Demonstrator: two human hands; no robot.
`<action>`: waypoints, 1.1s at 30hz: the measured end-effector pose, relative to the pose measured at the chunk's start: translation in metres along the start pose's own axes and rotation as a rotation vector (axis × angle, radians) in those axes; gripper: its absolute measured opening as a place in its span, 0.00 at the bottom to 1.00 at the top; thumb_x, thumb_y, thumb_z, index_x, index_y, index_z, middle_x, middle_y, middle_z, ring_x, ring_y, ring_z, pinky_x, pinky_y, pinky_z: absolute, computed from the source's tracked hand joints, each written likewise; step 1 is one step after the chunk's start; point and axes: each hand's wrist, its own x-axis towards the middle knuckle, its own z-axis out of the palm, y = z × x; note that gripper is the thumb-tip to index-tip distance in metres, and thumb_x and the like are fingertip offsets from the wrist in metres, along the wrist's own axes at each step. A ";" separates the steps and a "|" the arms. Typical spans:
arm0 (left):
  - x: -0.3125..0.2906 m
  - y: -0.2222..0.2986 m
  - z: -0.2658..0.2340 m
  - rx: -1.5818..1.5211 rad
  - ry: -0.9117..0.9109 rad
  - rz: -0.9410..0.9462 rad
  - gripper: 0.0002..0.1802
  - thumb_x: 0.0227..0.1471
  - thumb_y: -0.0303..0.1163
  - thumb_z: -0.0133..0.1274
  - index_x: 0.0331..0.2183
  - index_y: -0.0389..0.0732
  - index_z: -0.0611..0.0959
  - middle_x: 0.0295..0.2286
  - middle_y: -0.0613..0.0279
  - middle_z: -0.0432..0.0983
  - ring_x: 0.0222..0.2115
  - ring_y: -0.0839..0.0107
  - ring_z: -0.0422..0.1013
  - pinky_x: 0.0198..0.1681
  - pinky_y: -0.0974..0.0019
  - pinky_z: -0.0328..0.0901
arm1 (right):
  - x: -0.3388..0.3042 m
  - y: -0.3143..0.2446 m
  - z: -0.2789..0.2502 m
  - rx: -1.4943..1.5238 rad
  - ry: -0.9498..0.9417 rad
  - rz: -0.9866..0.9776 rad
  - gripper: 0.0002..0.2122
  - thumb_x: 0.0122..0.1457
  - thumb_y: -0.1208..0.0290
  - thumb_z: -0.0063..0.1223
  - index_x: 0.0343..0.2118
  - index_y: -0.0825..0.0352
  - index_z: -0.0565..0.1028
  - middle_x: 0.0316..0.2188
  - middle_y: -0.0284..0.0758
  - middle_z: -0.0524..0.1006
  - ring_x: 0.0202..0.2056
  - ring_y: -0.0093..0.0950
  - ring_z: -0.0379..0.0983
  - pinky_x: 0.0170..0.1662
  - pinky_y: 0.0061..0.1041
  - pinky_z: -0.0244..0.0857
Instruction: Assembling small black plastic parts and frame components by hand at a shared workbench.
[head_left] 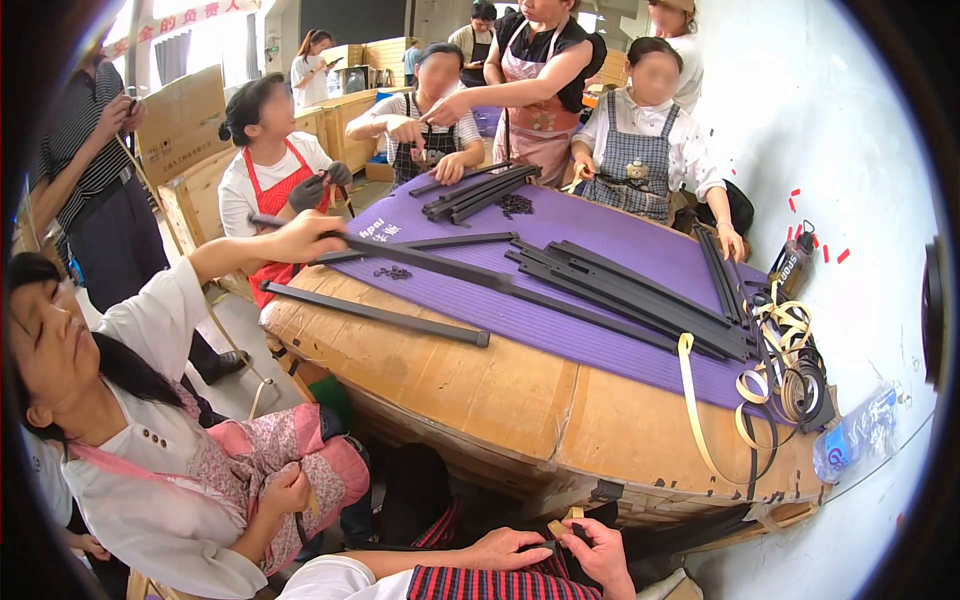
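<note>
Low in the head view, my left hand [508, 550] is closed, its fingers pinching the end of a thin black strip. Close beside it, my right hand [597, 553] is closed too, thumb and fingers bent round a dark piece. Short ends of yellow backing tape [556, 529] stick up between the two hands. Where the black piece begins and ends is partly hidden by my fingers. Both hands are in front of the table's near edge, below its top, over a red-and-black striped cloth [490, 583].
A cardboard-covered table [520, 395] with a purple mat [420, 215] carries several black bars [620, 290]. Coils of yellow-backed black strip [790, 385] and a plastic bottle [858, 435] are at its right end. A co-worker at left reaches over, holding a bar [290, 225]; others surround the far side.
</note>
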 end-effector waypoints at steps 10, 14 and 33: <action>0.001 -0.009 0.005 0.012 0.080 0.040 0.21 0.49 0.47 0.44 0.32 0.38 0.76 0.21 0.51 0.72 0.24 0.57 0.70 0.28 0.62 0.63 | 0.001 0.002 0.001 -0.064 -0.006 -0.015 0.09 0.48 0.77 0.53 0.33 0.70 0.73 0.24 0.33 0.76 0.28 0.17 0.72 0.32 0.16 0.65; 0.000 -0.009 0.009 0.000 0.146 0.081 0.21 0.49 0.48 0.43 0.30 0.39 0.77 0.18 0.52 0.71 0.21 0.55 0.69 0.24 0.61 0.62 | 0.000 0.003 0.001 -0.058 0.003 -0.014 0.09 0.47 0.77 0.54 0.33 0.70 0.73 0.24 0.33 0.76 0.27 0.18 0.72 0.32 0.17 0.65; -0.003 -0.001 0.000 0.074 0.108 0.012 0.25 0.48 0.51 0.44 0.35 0.37 0.76 0.24 0.48 0.73 0.25 0.54 0.71 0.29 0.60 0.64 | 0.002 0.004 0.004 -0.047 -0.007 0.020 0.08 0.47 0.80 0.53 0.32 0.72 0.73 0.23 0.34 0.76 0.26 0.18 0.71 0.31 0.17 0.65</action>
